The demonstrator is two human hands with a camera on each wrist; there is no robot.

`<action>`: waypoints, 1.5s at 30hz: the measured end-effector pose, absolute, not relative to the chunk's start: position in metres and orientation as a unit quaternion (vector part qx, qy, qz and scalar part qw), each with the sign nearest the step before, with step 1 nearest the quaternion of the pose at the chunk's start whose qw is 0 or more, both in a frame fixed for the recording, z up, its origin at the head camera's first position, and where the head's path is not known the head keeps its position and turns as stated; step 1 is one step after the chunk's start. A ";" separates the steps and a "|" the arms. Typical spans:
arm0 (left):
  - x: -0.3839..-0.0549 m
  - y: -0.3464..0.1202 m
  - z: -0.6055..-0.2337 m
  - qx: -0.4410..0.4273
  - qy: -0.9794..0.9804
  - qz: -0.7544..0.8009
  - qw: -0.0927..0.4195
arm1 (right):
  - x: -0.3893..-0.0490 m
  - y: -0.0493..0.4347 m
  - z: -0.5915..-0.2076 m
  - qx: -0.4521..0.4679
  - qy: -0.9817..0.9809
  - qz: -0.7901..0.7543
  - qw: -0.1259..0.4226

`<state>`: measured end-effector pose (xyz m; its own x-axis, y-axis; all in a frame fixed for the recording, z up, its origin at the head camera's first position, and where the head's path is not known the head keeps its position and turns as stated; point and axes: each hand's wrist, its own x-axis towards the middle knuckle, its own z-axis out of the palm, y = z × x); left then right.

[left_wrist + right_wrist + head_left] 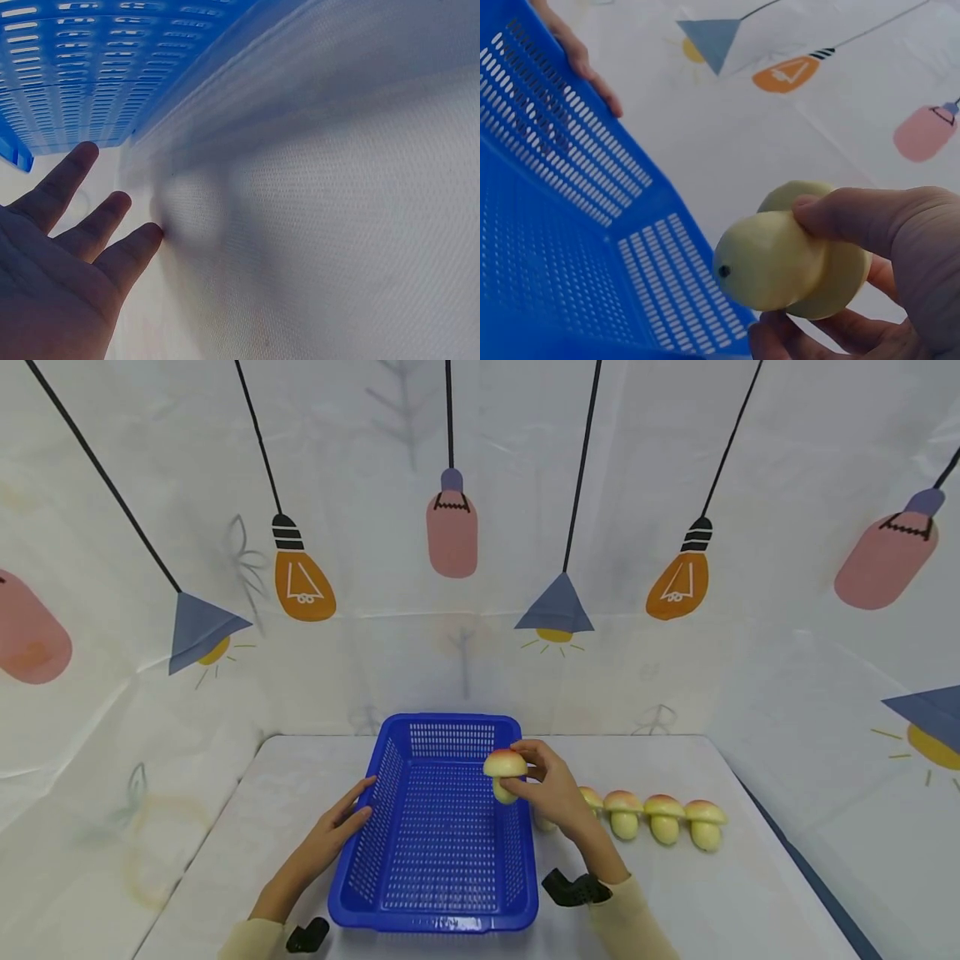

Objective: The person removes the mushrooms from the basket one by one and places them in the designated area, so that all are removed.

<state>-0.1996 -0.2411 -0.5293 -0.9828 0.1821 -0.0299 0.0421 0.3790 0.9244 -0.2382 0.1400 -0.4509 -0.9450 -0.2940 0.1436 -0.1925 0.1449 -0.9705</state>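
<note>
A blue perforated plastic basket (432, 843) stands on the white table, with only its bare bottom showing inside. My right hand (553, 789) pinches a toy mushroom (506, 764) between thumb and fingers, above the basket's right side. Its cap is pale yellow flushed with red, and its stem points down. The right wrist view shows the thumb pressed where stem meets cap, and a small dark spot on the stem's end. At the basket's left rim, my left hand (330, 835) lies with its fingers extended, fingertips right at the wall; the left wrist view shows these fingers (105, 225) spread.
Several matching mushrooms (664, 818) stand in a row on the table (750, 902) right of the basket, the nearest partly hidden by my right hand. A white sheet (495, 677) printed with hanging lamps rises behind the table and at both sides.
</note>
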 end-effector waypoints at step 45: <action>-0.200 -0.241 -0.531 0.066 0.826 0.556 0.070 | -0.214 0.287 -0.457 -0.048 0.849 -0.525 -0.050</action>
